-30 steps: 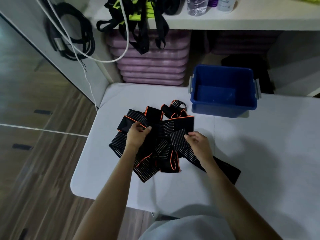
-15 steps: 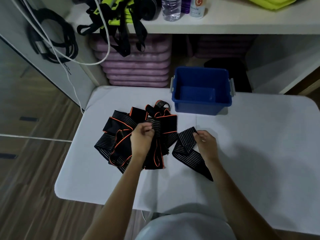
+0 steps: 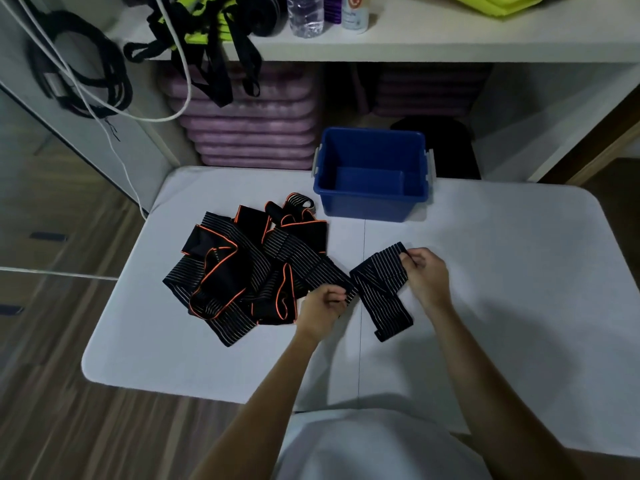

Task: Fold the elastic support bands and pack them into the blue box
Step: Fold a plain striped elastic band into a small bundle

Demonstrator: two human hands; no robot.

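One striped band at mid-frame is pinched by the left hand and right hand. Edges should be aligned before folding; the blue box waits above, empty.

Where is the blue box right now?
In the head view, the blue box stands at the far edge of the white table, just beyond and right of the pile of bands, with nothing visible inside.

The bottle and yellow mat at twelve o'clock are cut off by the top edge; the bottle's label is unreadable.
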